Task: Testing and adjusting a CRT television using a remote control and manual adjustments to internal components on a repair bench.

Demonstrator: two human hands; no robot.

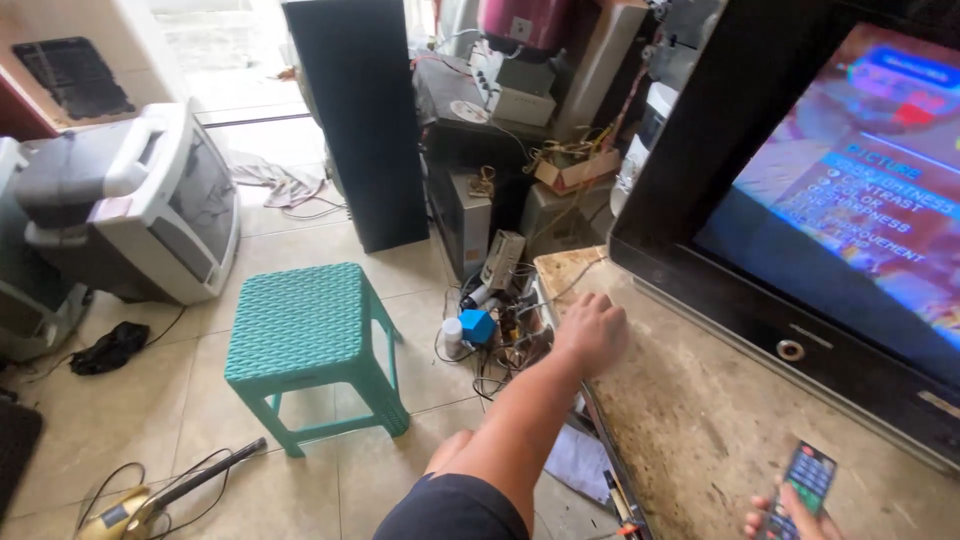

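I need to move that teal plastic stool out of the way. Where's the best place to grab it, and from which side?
Take the stool by the rim of its seat, coming down from above on the edge nearest the left hand. It stands upright on the tiled floor with nothing on top, and the flat square seat overhangs the splayed legs, so its edge probably gives fingers a lip to hook under.

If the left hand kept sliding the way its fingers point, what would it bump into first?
Probably the black television. The left hand lies on the stone table, fingers aimed up and right toward the set's lower corner. Depth is hard to judge, so it might slip past.
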